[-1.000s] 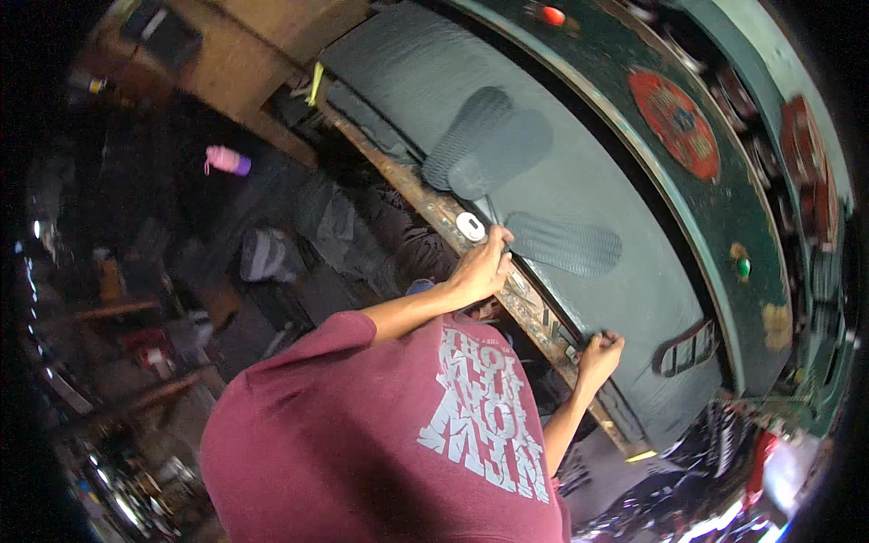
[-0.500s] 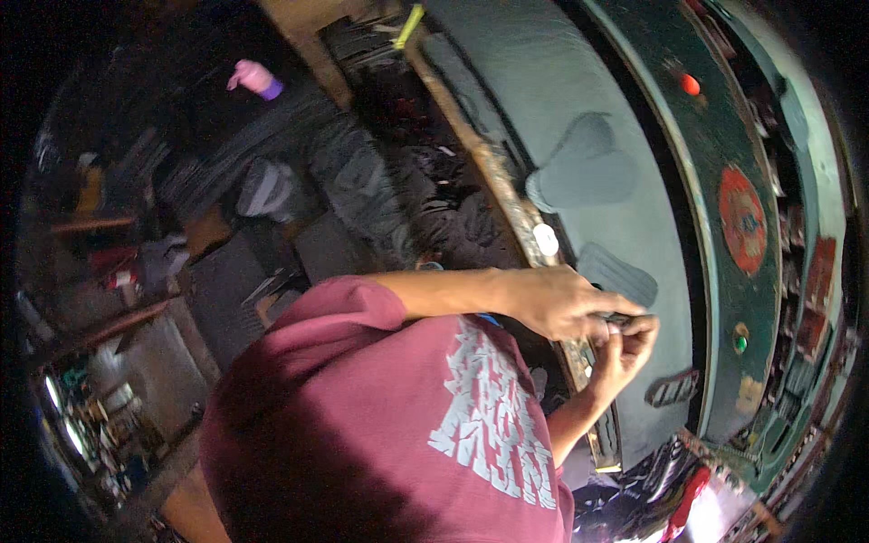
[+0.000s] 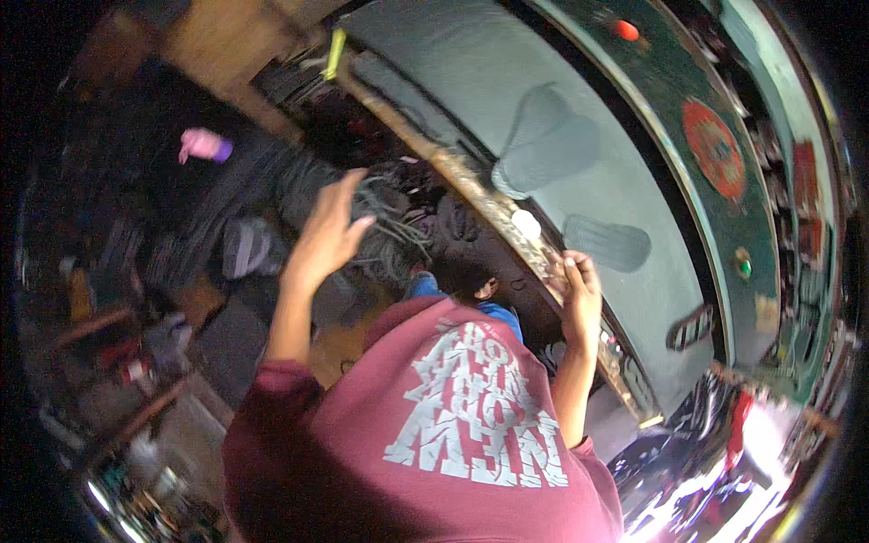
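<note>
My left hand (image 3: 330,231) is raised out to the left, fingers spread and nothing in them. Behind it lies a heap of dark cord-like strands and scraps (image 3: 389,213). My right hand (image 3: 581,282) hovers at the worn front edge of the bench (image 3: 453,176), thumb and fingers pinched together; whatever lies between them is too small and blurred to name. Just beyond it rests a ribbed grey sole-shaped piece (image 3: 608,242). A white disc (image 3: 525,224) sits on the bench edge to the left of that hand.
Larger overlapping grey sole-shaped pieces (image 3: 548,140) and a small slotted dark piece (image 3: 692,328) lie on the bench. Behind runs a dark green machine panel (image 3: 674,100) with a red knob (image 3: 626,30) and a green one (image 3: 744,269). A pink-and-purple bottle (image 3: 205,146) stands far left.
My hands were together over the bench around a small dark thing. They have parted: the left swung away to the left and opened, the right drew back to the bench edge. The view has turned.
</note>
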`<state>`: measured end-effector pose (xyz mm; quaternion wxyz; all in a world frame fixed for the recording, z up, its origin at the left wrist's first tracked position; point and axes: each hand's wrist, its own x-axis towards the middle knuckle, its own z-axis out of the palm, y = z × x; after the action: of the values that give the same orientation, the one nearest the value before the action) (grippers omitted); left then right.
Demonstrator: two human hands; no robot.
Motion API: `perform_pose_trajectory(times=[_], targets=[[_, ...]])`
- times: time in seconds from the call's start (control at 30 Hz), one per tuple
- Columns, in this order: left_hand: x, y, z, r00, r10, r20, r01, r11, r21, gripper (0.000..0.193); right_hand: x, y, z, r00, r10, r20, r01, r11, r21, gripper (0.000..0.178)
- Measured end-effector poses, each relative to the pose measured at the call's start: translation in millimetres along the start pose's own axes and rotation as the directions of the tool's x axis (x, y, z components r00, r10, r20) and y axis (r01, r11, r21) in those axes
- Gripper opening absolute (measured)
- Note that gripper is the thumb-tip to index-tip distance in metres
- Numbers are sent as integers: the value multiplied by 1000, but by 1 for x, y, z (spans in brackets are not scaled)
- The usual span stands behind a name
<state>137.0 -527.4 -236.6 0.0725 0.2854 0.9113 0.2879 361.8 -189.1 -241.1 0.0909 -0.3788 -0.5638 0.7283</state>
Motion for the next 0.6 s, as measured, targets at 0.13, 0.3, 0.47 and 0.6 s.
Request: perform_pose_trajectory(times=[0.13,0.3,0.47,0.6], targets=[[12,-19,14,974,-222,46,201,939,280,83,25,61,-32,895,423,-144,-340,853,396,56],[84,60,103,939,343,-22,-337,906,-257,71,69,86,-54,960,275,49,-226,663,713,56],[137,142,184,925,367,95,-376,920,112,85,88,86,-40,884,464,58,-317,504,803,44],[154,147,197,933,345,99,-359,909,213,85,74,72,-31,961,173,-215,16,743,669,27]])
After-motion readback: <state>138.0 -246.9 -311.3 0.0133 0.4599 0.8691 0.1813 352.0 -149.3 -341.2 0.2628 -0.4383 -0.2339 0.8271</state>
